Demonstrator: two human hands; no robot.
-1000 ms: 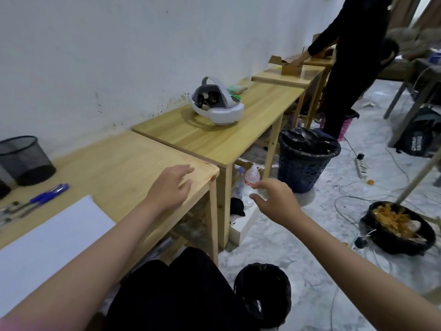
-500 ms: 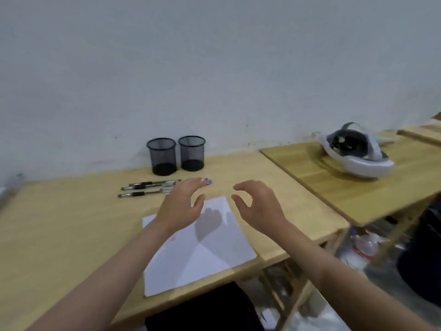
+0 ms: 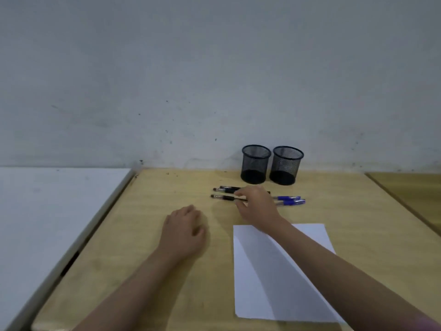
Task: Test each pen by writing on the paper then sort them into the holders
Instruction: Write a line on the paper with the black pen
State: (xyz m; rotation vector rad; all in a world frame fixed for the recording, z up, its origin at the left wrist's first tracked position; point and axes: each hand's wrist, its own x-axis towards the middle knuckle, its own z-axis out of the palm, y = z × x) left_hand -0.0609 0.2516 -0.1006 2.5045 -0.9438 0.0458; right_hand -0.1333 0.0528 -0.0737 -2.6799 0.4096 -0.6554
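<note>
Right hand: your right hand (image 3: 256, 206) reached across the top corner of the paper to the row of pens, fingers curled down over the nearest black pen (image 3: 223, 197); they touched its barrel, but whether they had closed round it could not be told.
Left hand: your left hand (image 3: 182, 231) rested on the bare wood to the left of the paper, fingers loosely bent, holding nothing.
Black pens: you had two black pens showing, the nearest one and a second black pen (image 3: 229, 188) just behind it, both lying flat with tips pointing left, their right ends hidden under your right hand.
Blue pens: two blue pens (image 3: 288, 200) lay side by side just right of your hand, in line with the black ones.
Paper: one white sheet of paper (image 3: 260, 283) lay flat on the near right part of the wooden table (image 3: 148, 211), your right forearm crossing over it.
Holders: two black mesh holders (image 3: 256, 164) stood upright next to each other against the wall (image 3: 214, 68), just behind the pens.
Left of table: one white surface (image 3: 47, 211) adjoined your table.
Right of table: one further wooden tabletop (image 3: 412, 189) showed at the edge.
</note>
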